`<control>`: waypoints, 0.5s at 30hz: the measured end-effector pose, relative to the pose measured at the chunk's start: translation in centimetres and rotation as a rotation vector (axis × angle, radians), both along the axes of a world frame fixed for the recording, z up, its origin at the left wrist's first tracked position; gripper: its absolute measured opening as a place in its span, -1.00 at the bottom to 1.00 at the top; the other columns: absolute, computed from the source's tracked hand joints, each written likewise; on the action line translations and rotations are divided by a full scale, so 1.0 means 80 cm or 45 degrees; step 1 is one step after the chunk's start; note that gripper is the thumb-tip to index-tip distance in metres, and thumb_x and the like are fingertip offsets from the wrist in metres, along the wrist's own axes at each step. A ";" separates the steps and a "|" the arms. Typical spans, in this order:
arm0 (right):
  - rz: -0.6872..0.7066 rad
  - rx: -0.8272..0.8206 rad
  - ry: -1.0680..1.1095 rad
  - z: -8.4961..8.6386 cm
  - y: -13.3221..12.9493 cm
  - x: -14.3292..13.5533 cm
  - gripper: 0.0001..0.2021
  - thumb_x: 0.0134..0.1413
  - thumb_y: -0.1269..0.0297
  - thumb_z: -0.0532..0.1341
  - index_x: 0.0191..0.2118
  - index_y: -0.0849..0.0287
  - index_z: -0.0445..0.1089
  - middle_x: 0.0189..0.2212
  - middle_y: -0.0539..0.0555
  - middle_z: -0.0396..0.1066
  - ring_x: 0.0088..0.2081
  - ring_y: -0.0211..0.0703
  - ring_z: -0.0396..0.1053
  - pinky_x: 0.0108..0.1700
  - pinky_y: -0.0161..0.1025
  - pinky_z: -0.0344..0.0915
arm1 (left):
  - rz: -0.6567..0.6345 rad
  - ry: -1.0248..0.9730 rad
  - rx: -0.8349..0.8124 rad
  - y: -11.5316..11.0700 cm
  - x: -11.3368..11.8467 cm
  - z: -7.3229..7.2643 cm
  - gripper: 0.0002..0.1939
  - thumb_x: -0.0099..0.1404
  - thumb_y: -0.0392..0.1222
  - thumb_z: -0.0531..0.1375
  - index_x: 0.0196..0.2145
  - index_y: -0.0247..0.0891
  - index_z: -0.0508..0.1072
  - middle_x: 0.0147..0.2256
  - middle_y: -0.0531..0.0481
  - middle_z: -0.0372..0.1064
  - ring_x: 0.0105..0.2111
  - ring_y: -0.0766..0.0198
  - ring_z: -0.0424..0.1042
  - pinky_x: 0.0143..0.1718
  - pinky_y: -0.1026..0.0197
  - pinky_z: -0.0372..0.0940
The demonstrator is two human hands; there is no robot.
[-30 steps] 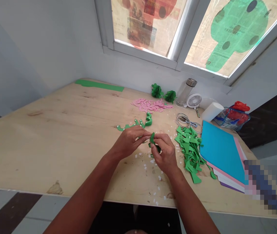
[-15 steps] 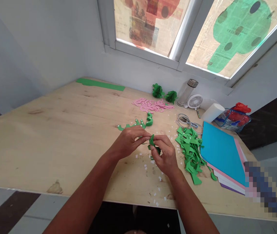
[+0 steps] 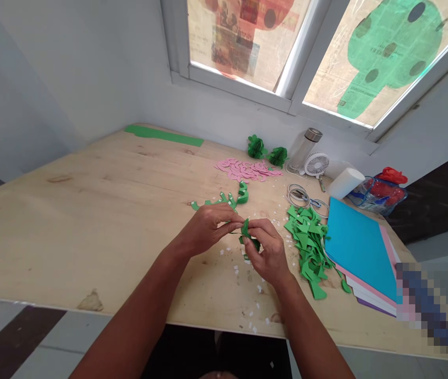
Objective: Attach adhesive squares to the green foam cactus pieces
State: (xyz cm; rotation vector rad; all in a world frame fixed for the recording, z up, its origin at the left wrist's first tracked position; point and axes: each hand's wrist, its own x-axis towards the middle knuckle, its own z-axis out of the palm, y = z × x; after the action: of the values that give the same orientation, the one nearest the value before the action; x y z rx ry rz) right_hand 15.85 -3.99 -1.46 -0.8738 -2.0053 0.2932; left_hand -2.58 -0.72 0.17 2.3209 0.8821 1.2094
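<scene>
2 papered window panes [image 3: 393,58] sit above this pale, knotty wood surface [image 3: 109,226], with whitish walls [image 3: 109,58] around. Pink cutouts [image 3: 247,170] are near the back, green scraps [image 3: 308,252] right of the hands. The green paper piece [image 3: 245,227] looks small and curvy, over the surface, pinched between left hand [image 3: 212,226] and right hand [image 3: 268,250] fingertips.
</scene>
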 end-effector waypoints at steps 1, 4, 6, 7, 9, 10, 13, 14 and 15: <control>0.003 0.001 -0.001 0.000 0.000 0.000 -0.88 0.09 0.45 0.13 -0.31 0.13 0.39 -0.27 0.14 0.42 -0.21 -0.09 0.37 -0.17 -0.11 0.34 | 0.003 -0.002 -0.010 0.000 0.000 0.000 -0.84 0.28 -0.22 0.14 -0.36 -0.22 0.53 -0.44 0.00 0.51 -0.40 0.26 0.43 -0.33 0.22 0.29; 0.003 0.001 0.002 0.001 0.000 0.000 -0.88 0.09 0.45 0.13 -0.31 0.13 0.39 -0.28 0.14 0.42 -0.20 -0.09 0.37 -0.17 -0.12 0.33 | 0.026 0.000 -0.042 -0.002 0.001 0.001 -0.85 0.27 -0.22 0.15 -0.39 -0.22 0.52 -0.45 0.00 0.49 -0.41 0.26 0.42 -0.34 0.23 0.28; -0.002 -0.003 0.007 0.001 0.000 0.000 -0.88 0.08 0.46 0.13 -0.31 0.13 0.38 -0.28 0.14 0.42 -0.20 -0.09 0.37 -0.17 -0.12 0.34 | 0.045 0.003 -0.051 -0.003 0.002 0.001 -0.85 0.27 -0.22 0.15 -0.39 -0.23 0.51 -0.47 0.00 0.48 -0.42 0.26 0.41 -0.35 0.24 0.28; -0.007 -0.009 0.011 0.001 0.000 0.000 -0.88 0.08 0.46 0.13 -0.32 0.13 0.38 -0.28 0.14 0.42 -0.21 -0.09 0.37 -0.18 -0.12 0.34 | 0.053 0.002 -0.045 -0.003 0.003 0.001 -0.85 0.27 -0.22 0.15 -0.39 -0.23 0.51 -0.47 0.00 0.48 -0.42 0.26 0.41 -0.35 0.24 0.27; -0.020 -0.023 0.020 0.001 0.001 0.001 -0.88 0.07 0.45 0.13 -0.32 0.13 0.38 -0.28 0.14 0.42 -0.21 -0.09 0.37 -0.17 -0.12 0.35 | 0.065 -0.002 -0.022 -0.004 0.006 0.001 -0.85 0.28 -0.23 0.13 -0.37 -0.23 0.51 -0.47 0.00 0.47 -0.41 0.27 0.41 -0.35 0.25 0.27; -0.029 -0.029 0.025 0.000 0.001 0.001 -0.88 0.07 0.45 0.13 -0.32 0.13 0.38 -0.28 0.14 0.42 -0.21 -0.08 0.37 -0.17 -0.12 0.35 | 0.069 -0.002 -0.010 -0.004 0.007 0.001 -0.84 0.28 -0.24 0.12 -0.36 -0.23 0.51 -0.46 0.00 0.46 -0.41 0.26 0.41 -0.34 0.25 0.28; -0.047 -0.047 0.046 0.000 0.002 0.001 -0.88 0.07 0.46 0.13 -0.32 0.14 0.38 -0.28 0.14 0.42 -0.21 -0.09 0.38 -0.16 -0.12 0.35 | 0.087 0.001 0.014 -0.005 0.011 0.000 -0.82 0.29 -0.25 0.10 -0.36 -0.25 0.51 -0.47 -0.01 0.45 -0.41 0.27 0.41 -0.35 0.25 0.27; -0.051 -0.055 0.054 0.000 0.002 0.001 -0.88 0.07 0.46 0.13 -0.33 0.14 0.38 -0.29 0.14 0.42 -0.21 -0.09 0.38 -0.16 -0.13 0.35 | 0.097 0.000 0.019 -0.006 0.012 0.000 -0.82 0.29 -0.26 0.10 -0.36 -0.25 0.51 -0.47 -0.01 0.44 -0.42 0.27 0.41 -0.36 0.26 0.27; -0.056 -0.064 0.066 0.000 0.002 0.001 -0.89 0.07 0.46 0.13 -0.33 0.14 0.38 -0.29 0.14 0.42 -0.21 -0.10 0.39 -0.16 -0.14 0.35 | 0.109 -0.003 0.024 -0.006 0.013 0.000 -0.82 0.29 -0.26 0.10 -0.36 -0.25 0.50 -0.47 -0.01 0.43 -0.42 0.27 0.40 -0.36 0.26 0.26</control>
State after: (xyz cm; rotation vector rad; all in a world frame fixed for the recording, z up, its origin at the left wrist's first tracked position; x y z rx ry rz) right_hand 15.91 -3.86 -1.42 -0.9316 -1.9357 0.3391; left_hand -1.51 -1.18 0.17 2.3173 0.9826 1.2601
